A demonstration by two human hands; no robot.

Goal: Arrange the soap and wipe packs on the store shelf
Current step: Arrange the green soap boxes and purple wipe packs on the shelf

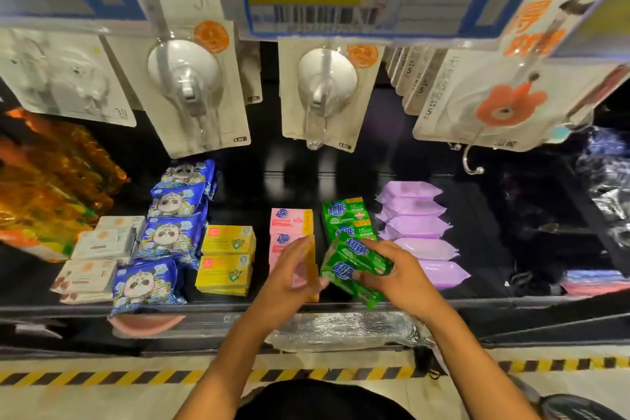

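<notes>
Green soap pack sits tilted in the right hand, whose fingers curl round it, at the front of the shelf. The left hand, fingers straight, rests against the pink soap packs. Behind stands a green soap row, with purple wipe packs just to its right.

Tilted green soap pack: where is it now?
Head view: the green soap pack is right of centre at the shelf front, gripped by the right hand, between the pink soap stack and the purple wipe packs.
</notes>
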